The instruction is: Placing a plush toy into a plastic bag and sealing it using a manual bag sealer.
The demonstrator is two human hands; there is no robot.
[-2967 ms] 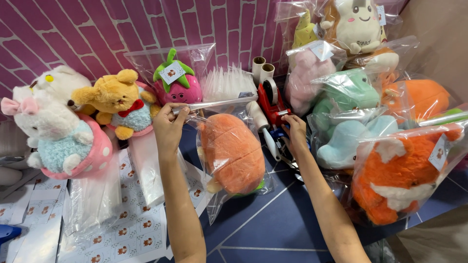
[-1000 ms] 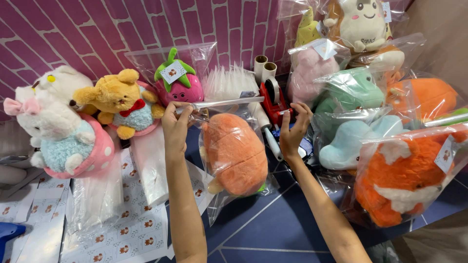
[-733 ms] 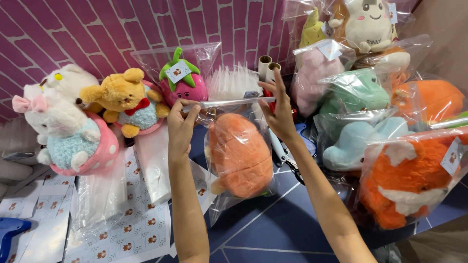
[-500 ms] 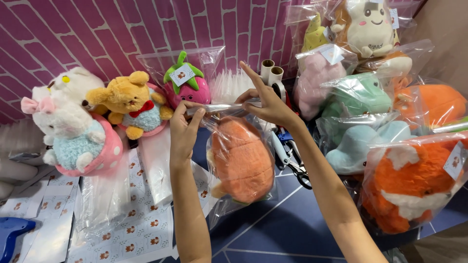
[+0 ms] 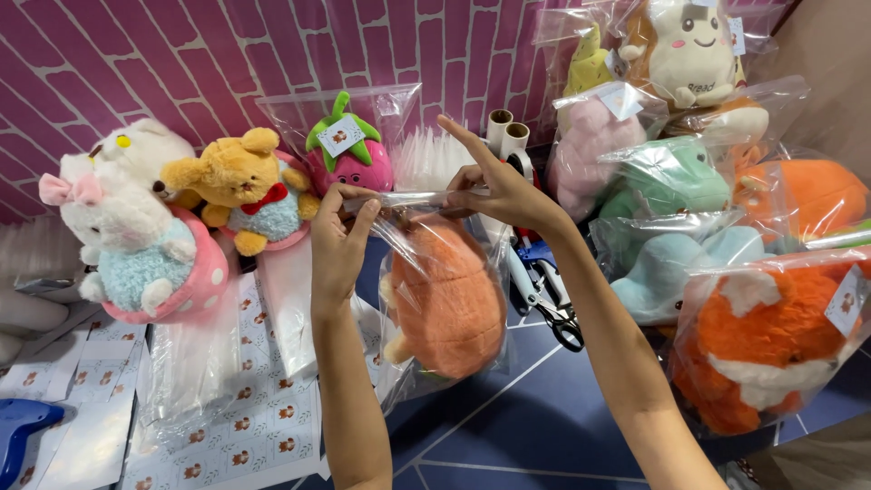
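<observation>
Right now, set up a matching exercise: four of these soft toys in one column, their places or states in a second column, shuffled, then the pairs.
Things:
1. orange plush
2. strawberry plush
3. yellow bear
4. green plush

Places or states:
A. unbagged, left, beside the white toys
B. in a clear bag held up by both hands
C. bagged in the right-hand pile
D. against the brick wall, tag on its leaves

Pairs: 1-B, 2-D, 3-A, 4-C

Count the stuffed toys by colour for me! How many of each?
Orange: 3, the one in the bag the hands hold, one at front right, one behind it
Pink: 2
White: 3
Yellow: 2
Green: 1
Light blue: 1
Total: 12
</observation>
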